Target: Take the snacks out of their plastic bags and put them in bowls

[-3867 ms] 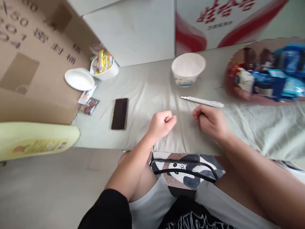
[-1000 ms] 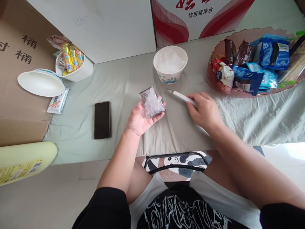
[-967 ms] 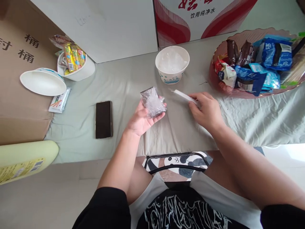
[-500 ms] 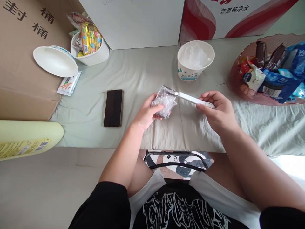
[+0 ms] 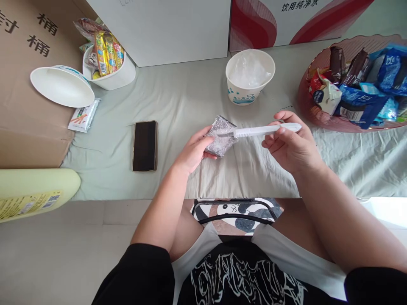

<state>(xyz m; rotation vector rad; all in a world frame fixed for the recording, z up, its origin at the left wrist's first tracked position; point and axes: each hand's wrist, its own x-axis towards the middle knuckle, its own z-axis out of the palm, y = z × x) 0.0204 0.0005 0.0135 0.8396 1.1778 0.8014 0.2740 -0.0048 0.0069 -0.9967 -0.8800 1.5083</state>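
My left hand (image 5: 197,149) is closed around a small dark, flat packet wrapped in crinkled clear plastic (image 5: 221,144), its thumb lying on top. My right hand (image 5: 291,142) grips the white handle of a knife (image 5: 265,130) between thumb and fingers. The grey blade points left and lies over the plastic, near my left thumb; whether it has cut in cannot be told. Both hands are held above the cloth-covered table (image 5: 178,101). Beyond them stands a paper tub (image 5: 244,96) with crumpled clear plastic inside.
A phone (image 5: 145,146) lies left of my hands. Further left are a snack packet (image 5: 84,116), a tilted white paper bowl (image 5: 62,87) and a white container (image 5: 119,76) of snacks. At right sits a pink bowl (image 5: 303,99) of packaged snacks. Boxes (image 5: 178,29) line the back.
The blade has moved from the packet's upper right corner onto its plastic-covered face. My right hand has shifted its hold on the handle. The camera view has turned slightly to the right.
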